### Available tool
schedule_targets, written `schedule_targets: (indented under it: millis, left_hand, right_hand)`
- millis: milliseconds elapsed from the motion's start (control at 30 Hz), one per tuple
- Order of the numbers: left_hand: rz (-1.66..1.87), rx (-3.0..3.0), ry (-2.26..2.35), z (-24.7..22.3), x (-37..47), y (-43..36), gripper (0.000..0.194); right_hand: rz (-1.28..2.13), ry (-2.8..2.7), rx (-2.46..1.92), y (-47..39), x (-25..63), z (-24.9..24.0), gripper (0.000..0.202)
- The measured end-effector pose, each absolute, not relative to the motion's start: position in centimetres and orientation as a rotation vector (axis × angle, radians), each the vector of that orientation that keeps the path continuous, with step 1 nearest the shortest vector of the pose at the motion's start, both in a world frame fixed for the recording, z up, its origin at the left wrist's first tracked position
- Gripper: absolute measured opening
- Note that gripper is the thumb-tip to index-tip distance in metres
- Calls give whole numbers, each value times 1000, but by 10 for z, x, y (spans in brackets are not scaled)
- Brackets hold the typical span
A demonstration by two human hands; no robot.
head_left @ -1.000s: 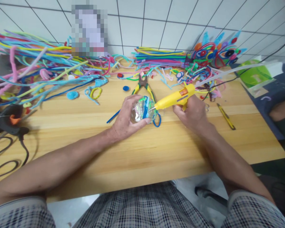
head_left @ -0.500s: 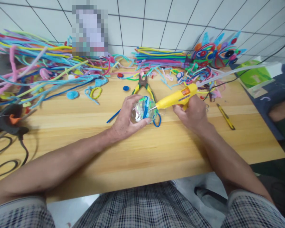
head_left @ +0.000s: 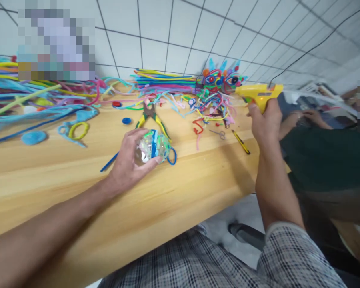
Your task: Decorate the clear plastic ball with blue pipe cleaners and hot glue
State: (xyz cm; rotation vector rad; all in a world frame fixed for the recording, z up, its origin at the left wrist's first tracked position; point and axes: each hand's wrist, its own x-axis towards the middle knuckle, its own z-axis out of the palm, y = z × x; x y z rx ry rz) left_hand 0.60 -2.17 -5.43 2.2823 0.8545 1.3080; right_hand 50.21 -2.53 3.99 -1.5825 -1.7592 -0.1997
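My left hand [head_left: 130, 158] is closed around a clear, rounded object [head_left: 163, 146] with green bits and a blue pipe-cleaner strip across it. A blue loop [head_left: 172, 157] lies at its right side. My right hand [head_left: 266, 120] grips a yellow glue gun [head_left: 258, 93], raised off the table at the right, its nozzle toward the left. A long translucent glue stick [head_left: 315, 102] sticks out of its back end. Just behind the clear object lie pliers [head_left: 151, 114] with yellow-green handles, spread apart. A blue pipe cleaner [head_left: 109, 161] pokes out left of my left hand.
Bundled pipe cleaners [head_left: 168, 82] and a colourful mask-like craft [head_left: 222, 78] stand along the tiled wall. Loose scraps [head_left: 213, 106], small scissors [head_left: 219, 134] and a yellow cutter knife [head_left: 241, 142] lie at right. A blue disc [head_left: 34, 137] is at left. Another person [head_left: 327, 160] sits at right.
My right hand has lifted the glue gun off the clear object and carried it up and right. My view has turned right. The left hand still holds the object.
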Motion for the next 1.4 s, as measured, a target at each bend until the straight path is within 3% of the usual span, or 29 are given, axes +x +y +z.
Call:
schedule_targets:
  millis: [100, 267, 533, 667, 800, 933, 1067, 1400]
  left_hand:
    - [1320, 2301, 865, -54, 7, -22, 76]
    - [1315, 2302, 868, -55, 7, -21, 77]
    - [1334, 2348, 866, -55, 5, -18, 78]
    - [1345, 2343, 869, -55, 5, -19, 78]
    - [1316, 2331, 886, -55, 5, -19, 77]
    - [1321, 2301, 895, -58, 5, -18, 76]
    - [1324, 2266, 897, -59, 6, -18, 77]
    - [1283, 2228, 864, -50, 13, -23, 75]
  right_hand:
    - [-413, -1255, -2036, -41, 549, 28, 26]
    - [-346, -928, -2468, -57, 559, -1, 29]
    - [-262, -918, -2589, -56, 552, -27, 38]
    - [-377, -933, -2674, -76, 552, -23, 44]
    - [-555, -1183, -2570, -95, 529, -20, 33]
    - [-339, -1783, -2189, -73, 481, -21, 25]
    - [-144, -2121, -2222, -32, 450, -19, 22]
    - [-208, -2138, -2413, -24, 431, -25, 28]
